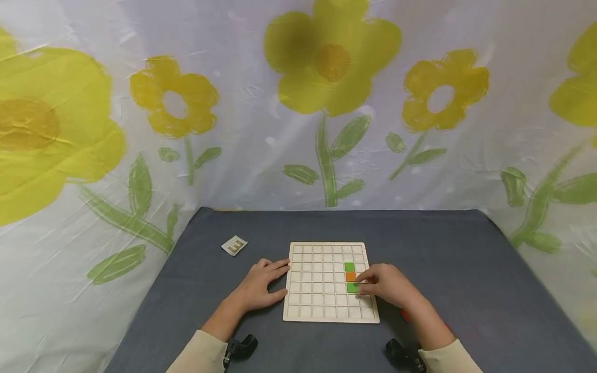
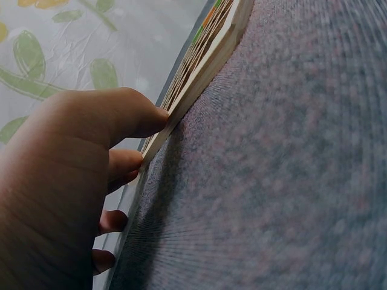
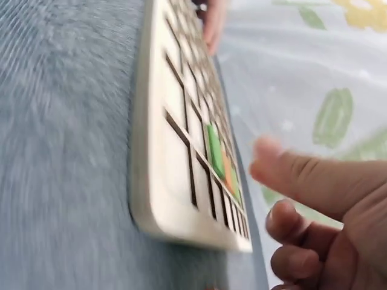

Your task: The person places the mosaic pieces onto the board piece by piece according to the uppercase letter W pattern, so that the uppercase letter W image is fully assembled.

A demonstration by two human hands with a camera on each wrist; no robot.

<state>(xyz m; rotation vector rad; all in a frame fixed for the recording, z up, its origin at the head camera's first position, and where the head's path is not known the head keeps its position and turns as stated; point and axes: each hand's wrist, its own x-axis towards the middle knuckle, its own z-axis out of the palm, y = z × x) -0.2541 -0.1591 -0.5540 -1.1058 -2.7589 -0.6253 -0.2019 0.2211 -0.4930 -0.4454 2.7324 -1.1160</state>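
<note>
A pale wooden grid board (image 1: pixel 317 300) lies flat on the table. In one column at its right side sit a green square tile (image 1: pixel 350 267), an orange tile (image 1: pixel 351 276) and a second green tile (image 1: pixel 351 288). My left hand (image 1: pixel 262 284) steadies the board's left edge with spread fingers; thumb and fingertips (image 2: pixel 154 121) touch the rim in the left wrist view. Over the right edge is my right hand (image 1: pixel 389 285), its fingertips close over the lower green tile. No piece shows between its thumb and bent fingers in the blurred right wrist view.
A small card (image 1: pixel 234 245) printed with a grid pattern lies left of the board, farther back. Red pieces (image 1: pixel 404 315) peek out from under the right forearm. The dark cloth-covered table (image 1: pixel 261 228) ends at a flower-printed curtain (image 1: pixel 242 171).
</note>
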